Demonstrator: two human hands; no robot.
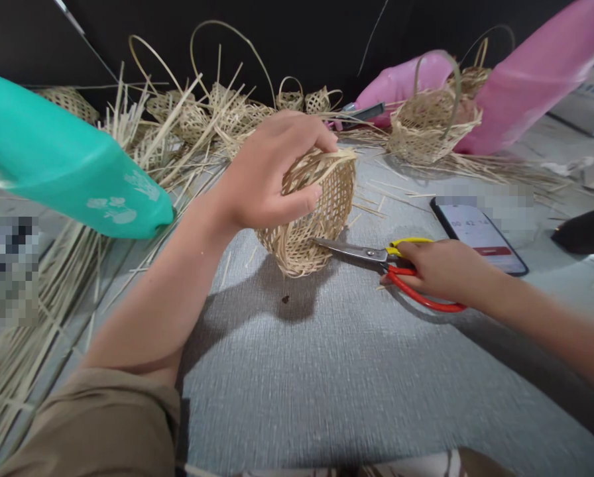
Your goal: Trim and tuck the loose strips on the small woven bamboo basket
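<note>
My left hand (272, 175) grips a small woven bamboo basket (334, 199) by its rim, thumb toward me and fingers over the far side. The basket is tilted so that its open mouth faces the left and me. In my right hand (439, 268) is a pair of scissors (359, 252) with one yellow and one red handle. Their blades look closed and point left, with the tip against or just in front of the lower basket weave; I cannot tell which. My right fingers are wrapped round the handles.
A green plastic bottle (73, 162) leans in at the left over long bamboo strips (33, 351). Behind stand several woven baskets, one with a handle (426, 129), and pink bottles (530, 79). A phone (480, 235) lies beyond my right hand. Strip offcuts litter the grey tabletop (327, 371).
</note>
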